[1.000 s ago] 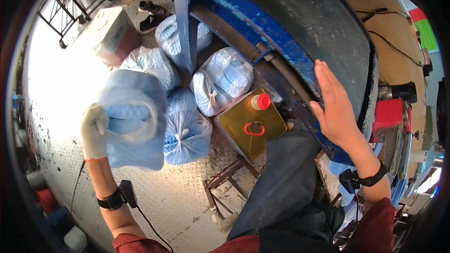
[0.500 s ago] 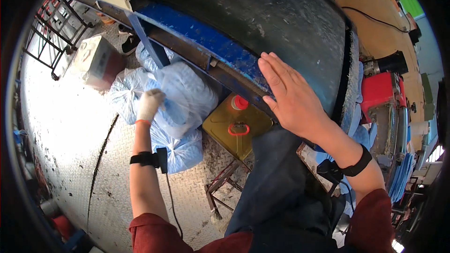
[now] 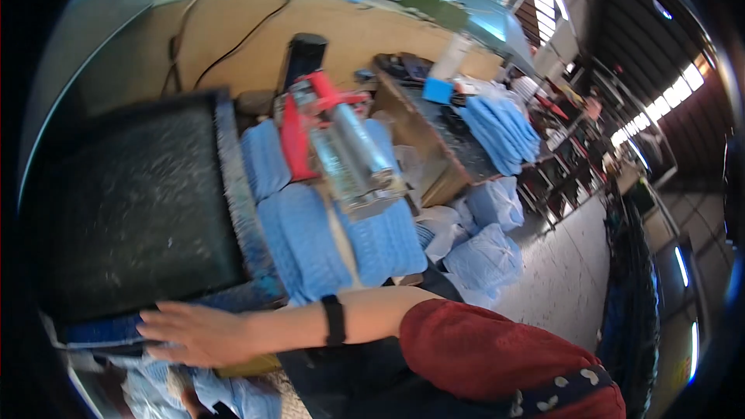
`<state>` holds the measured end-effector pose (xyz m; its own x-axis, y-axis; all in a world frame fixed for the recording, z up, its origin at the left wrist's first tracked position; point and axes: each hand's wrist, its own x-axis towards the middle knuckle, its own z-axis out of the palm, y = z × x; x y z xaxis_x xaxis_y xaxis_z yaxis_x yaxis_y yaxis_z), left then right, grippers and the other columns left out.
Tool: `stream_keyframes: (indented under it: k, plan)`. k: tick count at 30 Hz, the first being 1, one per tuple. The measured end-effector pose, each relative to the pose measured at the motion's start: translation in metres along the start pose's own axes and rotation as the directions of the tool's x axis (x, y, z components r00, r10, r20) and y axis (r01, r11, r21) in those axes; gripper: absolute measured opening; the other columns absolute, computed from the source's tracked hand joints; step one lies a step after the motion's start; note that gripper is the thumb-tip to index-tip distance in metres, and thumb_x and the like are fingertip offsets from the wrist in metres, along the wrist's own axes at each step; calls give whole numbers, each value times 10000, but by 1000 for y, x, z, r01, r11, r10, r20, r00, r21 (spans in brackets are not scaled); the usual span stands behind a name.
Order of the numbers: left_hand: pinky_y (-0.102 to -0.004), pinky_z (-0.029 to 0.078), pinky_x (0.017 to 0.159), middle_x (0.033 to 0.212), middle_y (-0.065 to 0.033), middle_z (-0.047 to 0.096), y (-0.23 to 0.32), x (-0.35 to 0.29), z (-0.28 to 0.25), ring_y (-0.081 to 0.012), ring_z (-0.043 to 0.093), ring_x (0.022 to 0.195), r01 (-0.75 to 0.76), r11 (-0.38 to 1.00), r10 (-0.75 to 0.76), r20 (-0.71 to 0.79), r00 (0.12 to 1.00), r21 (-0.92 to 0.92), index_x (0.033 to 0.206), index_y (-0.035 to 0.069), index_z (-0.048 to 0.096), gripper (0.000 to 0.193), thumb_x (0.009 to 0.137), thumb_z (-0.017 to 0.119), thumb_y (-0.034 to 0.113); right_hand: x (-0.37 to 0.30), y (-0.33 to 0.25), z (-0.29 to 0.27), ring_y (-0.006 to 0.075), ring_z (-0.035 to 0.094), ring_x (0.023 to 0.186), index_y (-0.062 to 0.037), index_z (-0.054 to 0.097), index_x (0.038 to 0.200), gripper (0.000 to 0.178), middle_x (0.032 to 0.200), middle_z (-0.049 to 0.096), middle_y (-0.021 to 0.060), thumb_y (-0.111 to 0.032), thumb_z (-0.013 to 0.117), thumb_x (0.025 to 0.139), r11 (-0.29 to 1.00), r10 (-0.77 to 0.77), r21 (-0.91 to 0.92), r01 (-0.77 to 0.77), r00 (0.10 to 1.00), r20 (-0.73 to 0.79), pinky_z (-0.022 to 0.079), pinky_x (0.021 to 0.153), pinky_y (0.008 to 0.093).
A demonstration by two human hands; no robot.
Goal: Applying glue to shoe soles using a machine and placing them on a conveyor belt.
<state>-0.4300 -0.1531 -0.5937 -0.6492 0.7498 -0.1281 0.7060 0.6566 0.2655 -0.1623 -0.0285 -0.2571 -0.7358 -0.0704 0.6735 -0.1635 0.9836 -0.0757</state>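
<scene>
My right hand [image 3: 194,334] lies flat, fingers spread, on the blue front edge [image 3: 240,295] of a wide black-topped table [image 3: 140,217]. Low at the bottom left, my gloved left hand [image 3: 181,385] is by clear plastic bags [image 3: 147,389] of light blue goods under that edge. It is small and blurred, so its fingers and any grip on a bag cannot be made out. Part of the yellowish-green can [image 3: 247,365] shows below my right forearm. Right of the tabletop, blue knitted pieces [image 3: 303,244] lie in stacks around a red and silver metal device [image 3: 353,151].
A second dark table [image 3: 473,143] at the back holds a blue stack [image 3: 500,132]. More filled plastic bags [image 3: 485,256] rest on the floor beside it. Cables [image 3: 248,39] run along the tan board behind. An aisle [image 3: 570,264] extends at the right.
The view has swung to the right and up, bringing the red device, blue stacks and aisle into fuller sight. My right hand stays on the table edge; my left hand remains low among the bags.
</scene>
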Motion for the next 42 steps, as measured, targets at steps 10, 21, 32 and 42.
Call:
stream_keyframes:
  k: [10, 21, 32, 42]
  plan:
    - [-443, 495, 816, 1013, -194, 647, 51, -23, -65, -350, 620, 938, -160, 981, 145, 133, 981, 114, 1066, 34, 623, 298, 892, 547, 263, -215, -30, -323, 161, 682, 704, -72, 684, 896, 216, 789, 700, 59, -265, 593, 928, 263, 959, 87, -961, 271, 87, 530, 651, 295]
    - [-397, 484, 864, 1096, -196, 621, 120, -30, -155, -323, 603, 1009, -229, 935, 157, 263, 952, 270, 1156, 7, 575, 308, 915, 532, 194, -303, 257, -589, 252, 703, 809, -13, 662, 1002, 215, 838, 702, 150, -142, 570, 856, 162, 769, -414, -896, 377, -517, 538, 730, 356]
    - [-351, 473, 912, 1178, -198, 594, 109, -89, -182, -297, 586, 1080, -222, 915, 20, 510, 860, 338, 1247, -19, 527, 341, 939, 517, 125, -374, 391, -604, 242, 686, 718, -20, 638, 1115, 411, 815, 694, 137, -355, 495, 926, -428, 897, -546, -721, -415, -155, 550, 662, 400]
    - [-340, 471, 928, 1201, -202, 587, 66, -145, -229, -295, 581, 1102, -294, 910, 44, 636, 771, 294, 1269, -29, 515, 354, 942, 515, 108, -417, 425, -601, 232, 675, 723, -1, 596, 1180, 483, 1058, 661, 140, -394, 557, 904, -595, 794, -423, -684, -581, -178, 548, 642, 366]
